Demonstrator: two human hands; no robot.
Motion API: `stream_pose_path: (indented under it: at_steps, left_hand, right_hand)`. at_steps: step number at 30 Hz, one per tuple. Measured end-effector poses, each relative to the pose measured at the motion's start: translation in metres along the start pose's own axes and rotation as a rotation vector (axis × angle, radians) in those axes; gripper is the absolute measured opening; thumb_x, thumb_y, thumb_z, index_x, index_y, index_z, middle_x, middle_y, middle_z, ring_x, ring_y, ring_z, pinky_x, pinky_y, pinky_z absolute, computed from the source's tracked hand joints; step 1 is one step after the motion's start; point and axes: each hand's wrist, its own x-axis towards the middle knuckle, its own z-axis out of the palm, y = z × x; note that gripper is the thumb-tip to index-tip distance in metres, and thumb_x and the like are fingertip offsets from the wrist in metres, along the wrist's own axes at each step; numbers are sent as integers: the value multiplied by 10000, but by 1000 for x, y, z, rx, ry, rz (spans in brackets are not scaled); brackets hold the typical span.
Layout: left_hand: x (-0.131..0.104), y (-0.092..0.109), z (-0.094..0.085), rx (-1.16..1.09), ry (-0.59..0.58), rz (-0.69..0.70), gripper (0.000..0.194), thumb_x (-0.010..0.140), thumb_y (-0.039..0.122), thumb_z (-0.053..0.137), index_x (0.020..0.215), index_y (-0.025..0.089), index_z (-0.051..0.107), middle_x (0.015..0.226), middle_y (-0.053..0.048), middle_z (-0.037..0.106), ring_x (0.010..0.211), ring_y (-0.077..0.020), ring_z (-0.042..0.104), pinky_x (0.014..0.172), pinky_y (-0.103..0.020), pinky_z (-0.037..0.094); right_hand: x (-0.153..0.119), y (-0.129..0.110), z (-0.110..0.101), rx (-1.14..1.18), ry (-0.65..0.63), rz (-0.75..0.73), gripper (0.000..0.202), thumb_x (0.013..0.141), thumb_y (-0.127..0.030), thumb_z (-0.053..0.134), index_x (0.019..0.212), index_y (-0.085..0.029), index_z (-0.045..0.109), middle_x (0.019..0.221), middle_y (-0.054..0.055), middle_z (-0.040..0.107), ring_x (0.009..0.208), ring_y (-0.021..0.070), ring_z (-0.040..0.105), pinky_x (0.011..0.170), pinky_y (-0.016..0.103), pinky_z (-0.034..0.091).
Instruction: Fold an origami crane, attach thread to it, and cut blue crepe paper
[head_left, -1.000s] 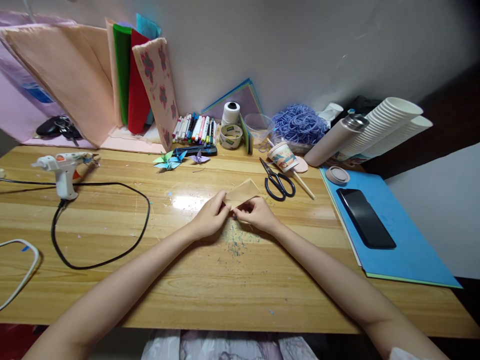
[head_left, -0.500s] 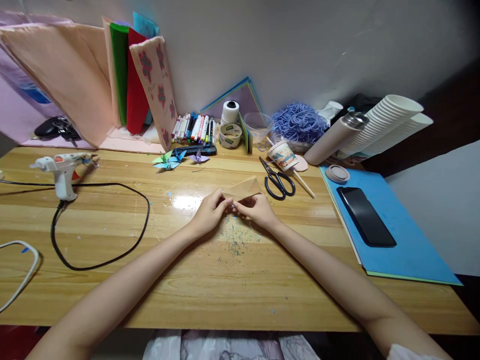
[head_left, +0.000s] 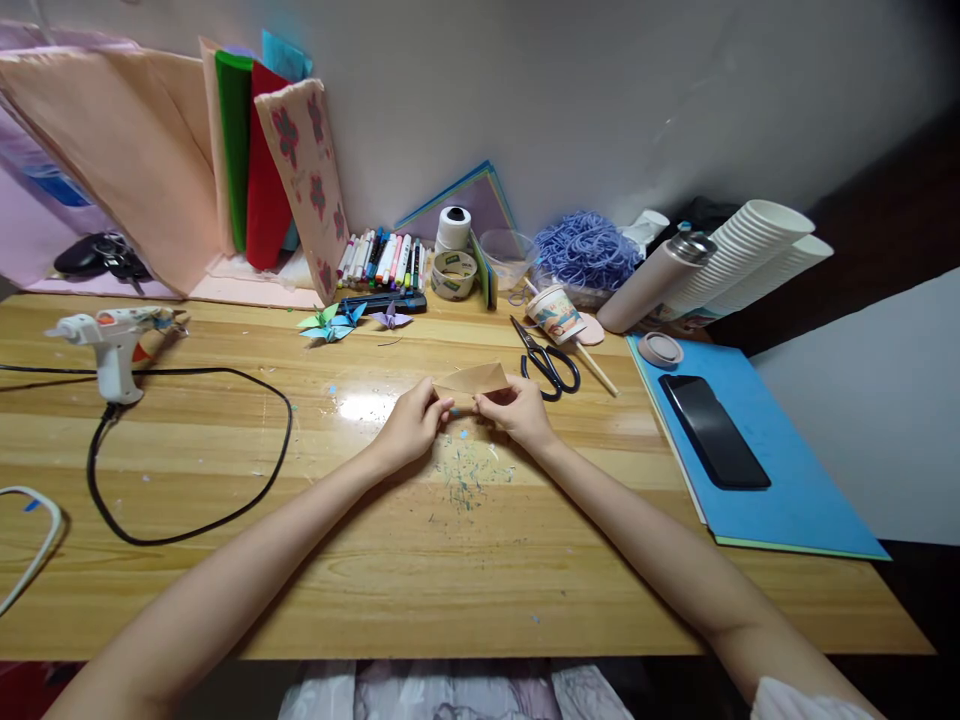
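A folded piece of tan paper is held between my two hands, just above the middle of the table. My left hand pinches its near left edge between thumb and fingers. At the right edge, my right hand pinches it the same way. Some fingers are hidden behind the paper. Small blue and dark scraps lie scattered on the wood below. Several folded paper cranes in green, blue and purple sit beyond my left hand. Black-handled scissors lie just past my right hand.
A white glue gun with a looped black cord stands at left. Markers, tape and purple string line the wall. At right, a phone rests on blue sheets, near a flask and stacked paper cups.
My hands have drawn slightly apart along the paper's near edge, so more of it shows between them. The whole view has shifted a little.
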Motion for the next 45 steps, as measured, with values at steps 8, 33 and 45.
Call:
stream_pose_path:
  at_steps: [8, 33, 45]
  left_hand:
    - [3, -3, -6, -193, 37, -125, 216, 840, 298, 467, 667, 191, 394, 541, 50, 482, 491, -99, 465, 499, -221, 345]
    - [2, 1, -10, 35, -63, -14, 199, 823, 277, 466, 654, 192, 402, 597, 30, 508, 593, -128, 455, 573, -242, 341]
    - [7, 3, -10, -297, -75, -148, 208, 799, 276, 499, 646, 193, 383, 432, 75, 446, 379, -75, 404, 416, -192, 330]
  right_hand:
    - [21, 0, -46, -8, 261, -179, 208, 685, -329, 640, 628, -169, 519, 576, -8, 591, 436, 74, 438, 432, 209, 362]
    - [8, 5, -30, -353, -195, -150, 189, 655, -326, 658, 653, -139, 630, 552, 2, 580, 493, 109, 502, 430, 207, 377]
    - [14, -1, -42, -210, -254, -151, 250, 773, -376, 564, 696, -146, 624, 655, 55, 680, 467, 114, 586, 469, 235, 486]
